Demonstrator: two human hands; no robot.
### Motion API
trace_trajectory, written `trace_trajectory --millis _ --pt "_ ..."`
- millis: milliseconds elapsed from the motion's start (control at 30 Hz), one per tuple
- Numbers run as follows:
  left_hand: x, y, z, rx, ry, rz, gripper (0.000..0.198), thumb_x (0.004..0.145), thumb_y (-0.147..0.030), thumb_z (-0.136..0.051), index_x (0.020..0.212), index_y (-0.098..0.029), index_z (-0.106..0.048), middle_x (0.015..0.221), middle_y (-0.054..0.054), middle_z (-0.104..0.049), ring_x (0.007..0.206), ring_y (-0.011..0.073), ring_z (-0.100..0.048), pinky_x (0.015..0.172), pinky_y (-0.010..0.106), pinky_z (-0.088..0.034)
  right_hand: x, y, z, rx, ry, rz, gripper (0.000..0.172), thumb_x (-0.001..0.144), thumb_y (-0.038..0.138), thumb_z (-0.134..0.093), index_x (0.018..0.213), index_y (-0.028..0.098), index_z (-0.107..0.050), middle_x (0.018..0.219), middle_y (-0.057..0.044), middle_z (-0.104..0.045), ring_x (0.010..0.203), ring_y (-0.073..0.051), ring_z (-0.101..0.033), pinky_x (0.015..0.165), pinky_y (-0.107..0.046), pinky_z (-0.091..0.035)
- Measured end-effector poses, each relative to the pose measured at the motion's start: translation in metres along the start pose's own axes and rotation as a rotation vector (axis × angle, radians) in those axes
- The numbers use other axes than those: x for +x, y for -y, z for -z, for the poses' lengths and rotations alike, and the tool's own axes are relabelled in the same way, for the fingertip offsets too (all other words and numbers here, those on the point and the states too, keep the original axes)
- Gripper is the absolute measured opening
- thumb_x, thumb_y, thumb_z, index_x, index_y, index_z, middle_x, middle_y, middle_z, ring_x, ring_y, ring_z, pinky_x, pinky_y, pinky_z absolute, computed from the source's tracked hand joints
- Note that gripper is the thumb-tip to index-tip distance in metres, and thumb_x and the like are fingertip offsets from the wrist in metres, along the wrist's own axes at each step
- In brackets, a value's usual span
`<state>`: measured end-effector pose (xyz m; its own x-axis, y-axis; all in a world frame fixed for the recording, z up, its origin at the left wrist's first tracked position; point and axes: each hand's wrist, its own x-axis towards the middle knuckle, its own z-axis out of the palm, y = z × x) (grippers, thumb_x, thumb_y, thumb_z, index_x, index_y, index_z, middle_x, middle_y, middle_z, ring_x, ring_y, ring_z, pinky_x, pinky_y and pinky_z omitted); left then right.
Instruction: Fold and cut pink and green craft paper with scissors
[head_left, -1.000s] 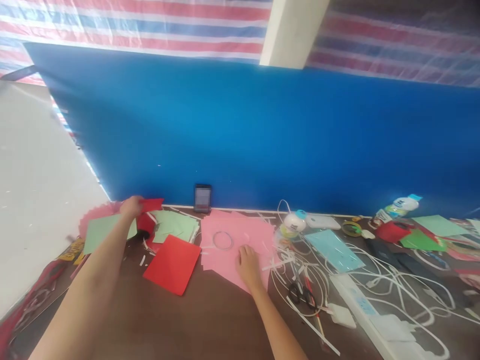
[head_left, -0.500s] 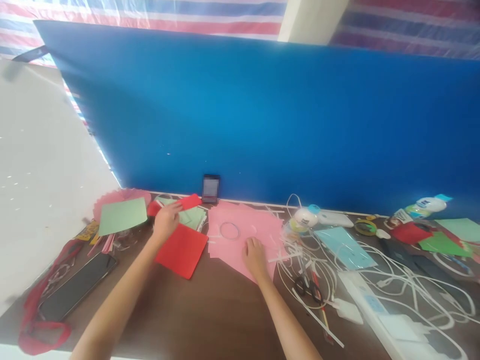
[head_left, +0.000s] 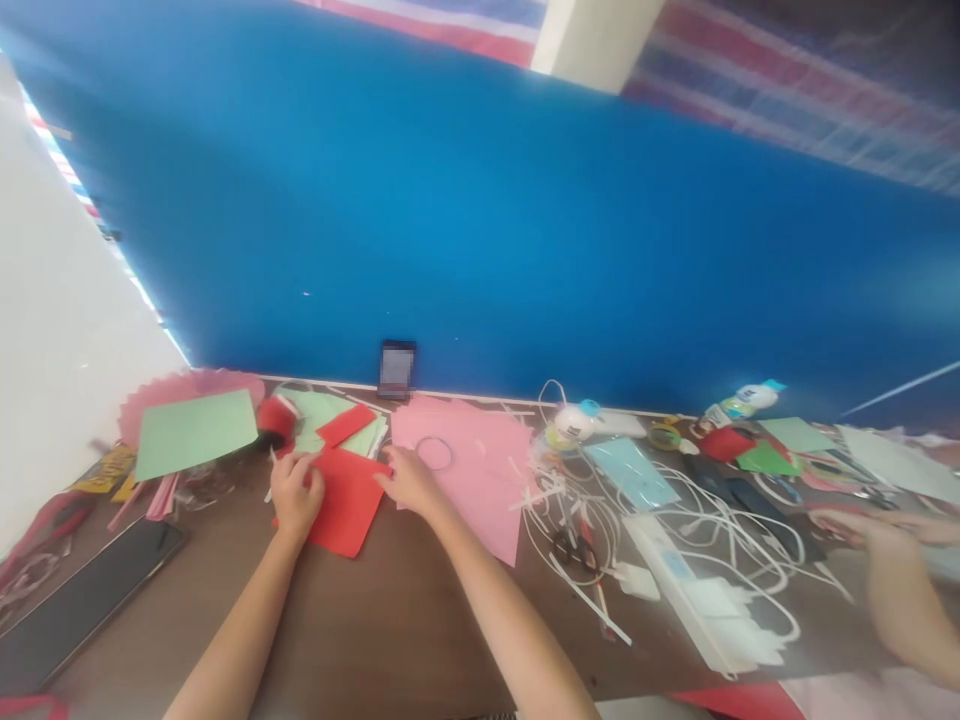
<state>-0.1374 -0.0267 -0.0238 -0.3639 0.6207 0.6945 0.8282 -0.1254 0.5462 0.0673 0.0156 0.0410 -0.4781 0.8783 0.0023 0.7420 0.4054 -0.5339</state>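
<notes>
Both my hands are at a red paper sheet (head_left: 346, 500) lying on the brown table (head_left: 405, 620). My left hand (head_left: 295, 492) rests on its left edge with the fingers curled down on the paper. My right hand (head_left: 406, 479) touches its right edge, fingers bent; whether either hand pinches the sheet I cannot tell. A smaller red paper strip (head_left: 346, 425) lies just behind on green sheets (head_left: 330, 412). Pink paper (head_left: 480, 470) with a thin wire ring (head_left: 433, 452) lies right of my right hand.
A blue board (head_left: 480, 250) stands along the table's back with a small phone (head_left: 396, 368) leaning on it. A green sheet (head_left: 195, 432), a dark phone (head_left: 82, 600), scissors (head_left: 571, 548), white cables (head_left: 720, 520), a power strip (head_left: 675, 580) and glue bottles lie around. Another person's hand (head_left: 885, 550) is at the right.
My left hand came back from the far left and settled on the red sheet. My right hand slid left off the pink paper to the sheet's right edge. Another person's hand appeared at right.
</notes>
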Motion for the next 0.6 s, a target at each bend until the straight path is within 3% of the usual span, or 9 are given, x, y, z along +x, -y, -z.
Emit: trace_trajectory --millis 67,167,233,367,500,600 --pt "-0.002 0.005 -0.003 -0.005 -0.031 0.001 0.024 0.069 -0.009 -0.046 0.083 -0.018 -0.065 0.075 0.004 -0.055 0.073 0.0183 -0.052 0.074 0.033 -0.041 0.016 0.009 -0.012 0.074 0.085 -0.099 0.055 0.068 0.033 -0.065 0.117 0.022 -0.042 0.093 -0.004 -0.059 0.081 -0.019 -0.056 0.063 -0.025 -0.039" --pt "-0.004 0.007 -0.006 -0.042 -0.055 0.021 0.024 0.068 -0.008 -0.047 0.081 -0.018 -0.064 0.073 0.003 -0.054 0.071 0.0176 -0.051 0.074 0.032 -0.04 0.03 0.007 -0.011 0.154 0.167 -0.113 0.038 0.072 0.022 -0.058 0.109 0.022 -0.047 0.079 0.001 -0.059 0.068 -0.014 -0.055 0.057 -0.022 -0.038" --pt "-0.002 0.006 -0.006 -0.068 -0.044 0.028 0.022 0.069 -0.009 -0.047 0.079 -0.018 -0.064 0.071 0.003 -0.053 0.071 0.017 -0.051 0.073 0.031 -0.04 0.029 -0.004 0.004 0.156 0.188 -0.066 0.017 0.074 0.016 -0.053 0.09 0.021 -0.055 0.078 0.001 -0.058 0.069 -0.012 -0.054 0.059 -0.02 -0.037" --pt "0.004 -0.001 -0.007 -0.103 -0.044 0.049 0.02 0.071 -0.009 -0.045 0.076 -0.018 -0.062 0.069 0.002 -0.054 0.067 0.0158 -0.051 0.07 0.03 -0.039 0.005 -0.046 0.047 0.12 0.243 -0.077 0.008 0.067 0.01 -0.054 0.065 0.017 -0.055 0.067 0.002 -0.056 0.062 -0.012 -0.052 0.056 -0.021 -0.036" --pt "0.007 -0.007 -0.008 -0.136 0.046 0.018 0.02 0.071 -0.007 -0.044 0.072 -0.018 -0.061 0.069 0.002 -0.057 0.068 0.0167 -0.052 0.07 0.03 -0.039 -0.028 -0.084 0.074 0.034 0.148 -0.193 0.014 0.065 0.005 -0.05 0.071 0.015 -0.057 0.072 -0.002 -0.058 0.066 -0.014 -0.053 0.062 -0.024 -0.038" --pt "0.007 -0.009 -0.007 -0.153 0.107 0.033 0.02 0.072 -0.007 -0.043 0.071 -0.019 -0.06 0.069 0.002 -0.059 0.069 0.0172 -0.053 0.069 0.03 -0.04 -0.035 -0.088 0.073 -0.012 0.039 -0.215 0.02 0.071 0.007 -0.045 0.084 0.015 -0.058 0.086 -0.006 -0.059 0.08 -0.016 -0.053 0.071 -0.026 -0.037"
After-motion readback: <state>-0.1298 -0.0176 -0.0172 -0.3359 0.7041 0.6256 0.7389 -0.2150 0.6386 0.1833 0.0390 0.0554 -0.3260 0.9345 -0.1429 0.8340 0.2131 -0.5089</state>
